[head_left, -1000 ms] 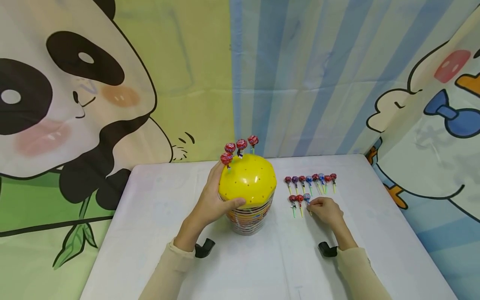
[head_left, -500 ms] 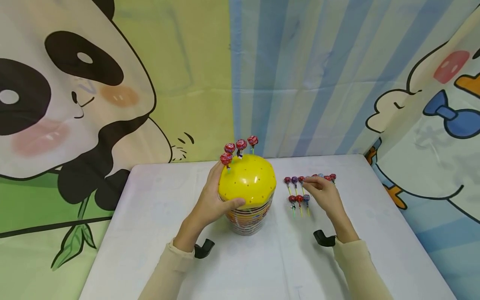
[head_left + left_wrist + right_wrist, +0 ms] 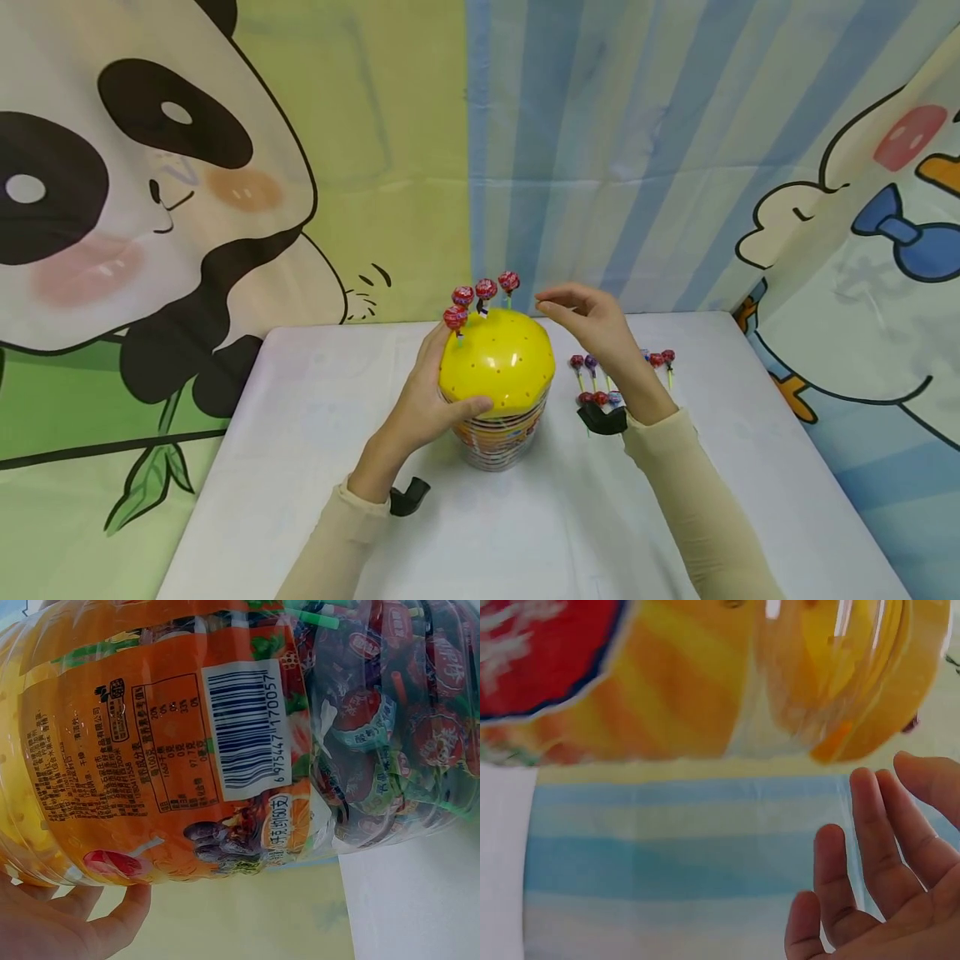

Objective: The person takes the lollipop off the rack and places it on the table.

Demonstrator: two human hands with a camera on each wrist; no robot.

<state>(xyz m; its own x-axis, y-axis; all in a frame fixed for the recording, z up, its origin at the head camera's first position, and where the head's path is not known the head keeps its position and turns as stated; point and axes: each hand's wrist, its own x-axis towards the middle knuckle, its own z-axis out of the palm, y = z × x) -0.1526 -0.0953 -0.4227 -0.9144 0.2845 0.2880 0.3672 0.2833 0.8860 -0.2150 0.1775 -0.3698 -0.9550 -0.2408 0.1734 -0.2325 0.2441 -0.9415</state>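
A clear plastic candy jar [image 3: 501, 442] with a yellow dotted lid [image 3: 501, 362] stands upright on the table. Several red-wrapped lollipops [image 3: 486, 289] poke up along the lid's back left edge. My left hand [image 3: 420, 400] grips the jar around the lid, thumb at the front. In the left wrist view, wrapped lollipops fill the jar below its orange label [image 3: 120, 772]. My right hand [image 3: 596, 329] hovers just right of the lid, thumb and forefinger near each other. The right wrist view has its other fingers [image 3: 829, 877] extended beside the jar, with nothing visible in them.
Lollipops lie in two rows on the table right of the jar; one at the back row's end [image 3: 668, 356] shows, while the right forearm covers some others. The white table [image 3: 300, 500] ends at a cartoon-printed backdrop [image 3: 390, 167]. Black camera mounts [image 3: 409, 497] jut from both wrists.
My right hand has left the front-row lollipop, passed over the back row and moved up and left beside the lid. The left hand and jar have stayed put.
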